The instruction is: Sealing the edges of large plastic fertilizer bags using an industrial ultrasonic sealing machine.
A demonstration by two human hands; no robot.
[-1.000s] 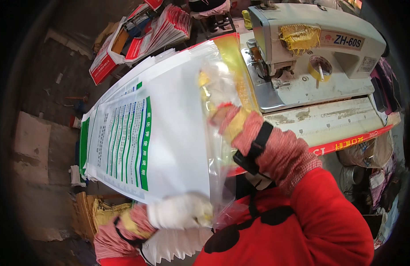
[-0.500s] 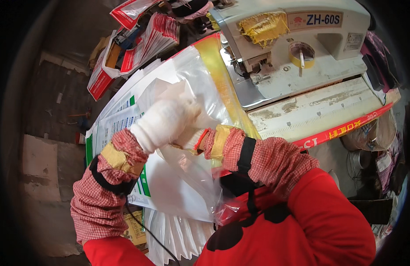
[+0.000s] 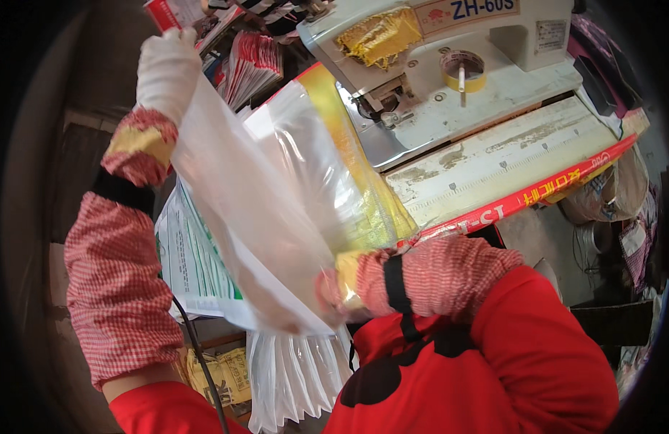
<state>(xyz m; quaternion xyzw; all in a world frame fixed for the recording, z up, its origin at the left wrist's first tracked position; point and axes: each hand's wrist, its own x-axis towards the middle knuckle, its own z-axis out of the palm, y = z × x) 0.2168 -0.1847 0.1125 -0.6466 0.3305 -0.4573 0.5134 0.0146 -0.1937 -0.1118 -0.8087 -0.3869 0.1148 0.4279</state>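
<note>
My left hand (image 3: 166, 71), in a white glove, is raised to the upper left and grips the top edge of a clear plastic liner bag (image 3: 255, 217). The liner stretches down from it toward my chest. My right hand (image 3: 333, 293) is inside the liner near its lower end, seen only dimly through the plastic. Under the liner lies a white woven sack with green print and a yellow edge (image 3: 349, 173), spread over the bench of a sewing machine (image 3: 450, 65).
A roll of yellow tape (image 3: 461, 69) sits on the machine's base. A ruler strip and red edge (image 3: 522, 195) run along the bench front. Red and white sacks (image 3: 251, 61) are stacked behind. More folded bags (image 3: 294, 376) hang below my arms.
My left hand has risen from low by my chest to high at the upper left, pulling the liner up. My right hand has dropped lower and gone deeper into the liner.
</note>
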